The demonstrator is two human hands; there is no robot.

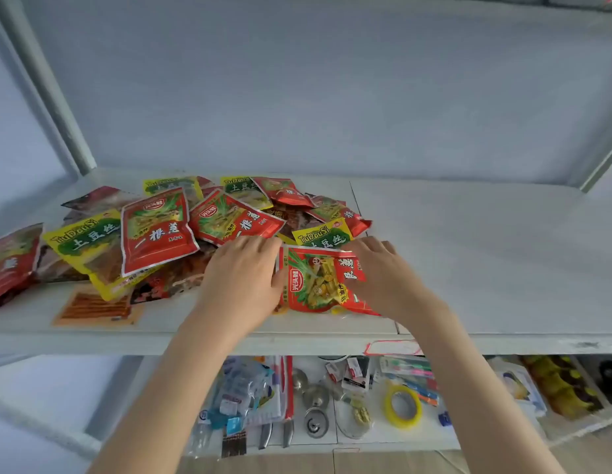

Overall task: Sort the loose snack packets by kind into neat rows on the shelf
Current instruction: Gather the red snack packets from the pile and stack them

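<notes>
A loose pile of snack packets (181, 234) covers the left half of the white shelf (485, 254): red ones (157, 230), yellow-green ones (85, 241) and several brown ones mixed together. One red packet (314, 282) lies apart at the pile's front right, near the shelf edge. My left hand (243, 278) lies flat beside it, its thumb touching the packet's left edge and its fingers reaching over the top left corner. My right hand (383, 278) rests flat on the packet's right side and hides that part. I cannot see its thumb.
A flat orange packet (95, 307) lies at the front left. The right half of the shelf is bare board. Slanted posts (48, 87) stand at the back corners. The lower shelf (485, 436) holds a yellow tape roll (403, 407), door knobs (314, 398), knives and packaged goods.
</notes>
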